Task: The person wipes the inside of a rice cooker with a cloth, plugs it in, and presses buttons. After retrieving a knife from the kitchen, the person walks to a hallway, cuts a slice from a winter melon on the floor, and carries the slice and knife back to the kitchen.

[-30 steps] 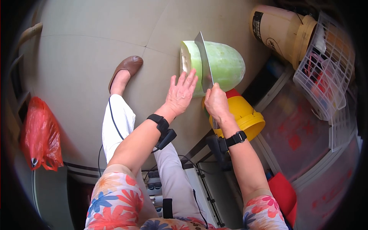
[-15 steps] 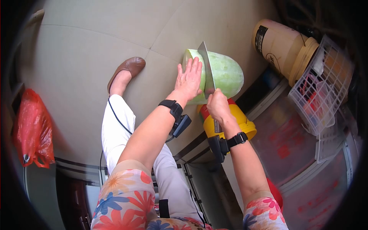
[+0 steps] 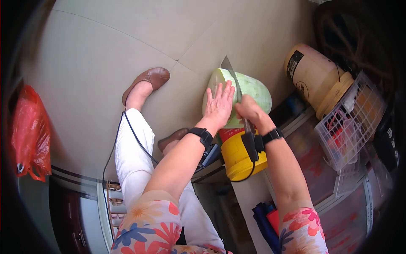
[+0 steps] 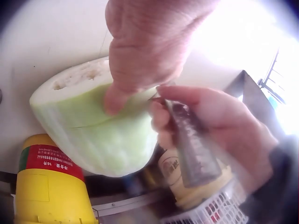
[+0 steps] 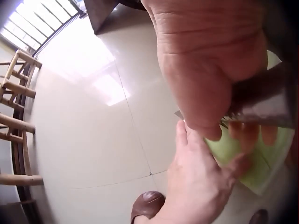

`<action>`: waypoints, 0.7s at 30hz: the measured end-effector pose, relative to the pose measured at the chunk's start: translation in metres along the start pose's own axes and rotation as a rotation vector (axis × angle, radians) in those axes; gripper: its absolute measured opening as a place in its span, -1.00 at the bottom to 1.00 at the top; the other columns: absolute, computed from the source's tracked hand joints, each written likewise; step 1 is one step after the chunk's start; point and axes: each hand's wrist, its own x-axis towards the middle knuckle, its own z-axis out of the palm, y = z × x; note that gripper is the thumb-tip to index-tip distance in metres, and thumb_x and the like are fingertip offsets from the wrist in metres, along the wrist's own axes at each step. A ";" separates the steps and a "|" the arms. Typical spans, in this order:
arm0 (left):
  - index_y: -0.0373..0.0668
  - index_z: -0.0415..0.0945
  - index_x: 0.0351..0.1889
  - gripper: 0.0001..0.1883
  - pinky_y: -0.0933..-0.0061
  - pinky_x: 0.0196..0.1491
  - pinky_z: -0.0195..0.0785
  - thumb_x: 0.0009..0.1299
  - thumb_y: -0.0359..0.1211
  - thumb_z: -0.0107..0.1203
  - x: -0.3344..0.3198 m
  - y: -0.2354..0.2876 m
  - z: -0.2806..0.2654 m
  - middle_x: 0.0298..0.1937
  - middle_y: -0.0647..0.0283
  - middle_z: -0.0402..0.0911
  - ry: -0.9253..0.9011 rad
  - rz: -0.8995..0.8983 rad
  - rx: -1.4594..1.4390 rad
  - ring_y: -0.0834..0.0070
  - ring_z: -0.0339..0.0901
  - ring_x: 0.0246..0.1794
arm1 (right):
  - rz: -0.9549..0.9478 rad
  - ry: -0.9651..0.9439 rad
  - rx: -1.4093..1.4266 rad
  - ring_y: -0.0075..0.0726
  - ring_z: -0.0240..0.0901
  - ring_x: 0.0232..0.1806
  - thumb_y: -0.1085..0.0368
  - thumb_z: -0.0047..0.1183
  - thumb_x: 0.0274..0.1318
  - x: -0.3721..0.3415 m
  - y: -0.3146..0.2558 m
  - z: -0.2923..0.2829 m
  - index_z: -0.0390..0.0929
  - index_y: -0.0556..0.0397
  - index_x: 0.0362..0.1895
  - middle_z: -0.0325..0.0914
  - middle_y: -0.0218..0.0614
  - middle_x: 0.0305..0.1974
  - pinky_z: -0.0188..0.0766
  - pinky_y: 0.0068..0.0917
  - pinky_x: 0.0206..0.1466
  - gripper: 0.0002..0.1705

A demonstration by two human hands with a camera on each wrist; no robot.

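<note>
A large pale-green winter melon (image 3: 256, 91) lies on its side, its white hollow cut face turned left in the head view. My right hand (image 3: 251, 111) grips the dark handle (image 4: 196, 151) of a cleaver (image 3: 230, 70), whose blade stands across the melon close behind the cut end. My left hand (image 3: 219, 106) rests on that end, fingers straight and spread, right beside the blade. In the left wrist view a thin slit (image 4: 81, 127) runs along the rind below the left thumb. Much of the blade is hidden behind my left fingers.
A yellow bucket (image 3: 241, 160) stands just below the melon in the head view. To the right are a pale bucket (image 3: 311, 76), a plastic lattice basket (image 3: 353, 120) and a dark wheel (image 3: 353, 40). A red plastic bag (image 3: 29, 131) hangs at far left. My brown shoe (image 3: 157, 78) is on the tiled floor.
My left hand has moved from the near edge of the cut end onto the rind beside the blade. My right hand keeps its grip on the cleaver. The head view has shifted.
</note>
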 end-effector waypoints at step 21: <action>-0.15 -0.09 0.36 0.03 -0.17 0.30 -0.15 -0.04 -0.27 0.35 -0.006 0.000 -0.016 0.44 0.22 -0.17 -0.049 -0.014 -0.019 0.17 -0.09 0.40 | -0.174 0.110 -0.133 0.29 0.45 -0.20 0.31 -0.18 0.07 -0.013 0.028 0.017 0.27 0.45 -0.18 0.44 0.38 -0.28 0.39 -0.12 -0.08 -0.64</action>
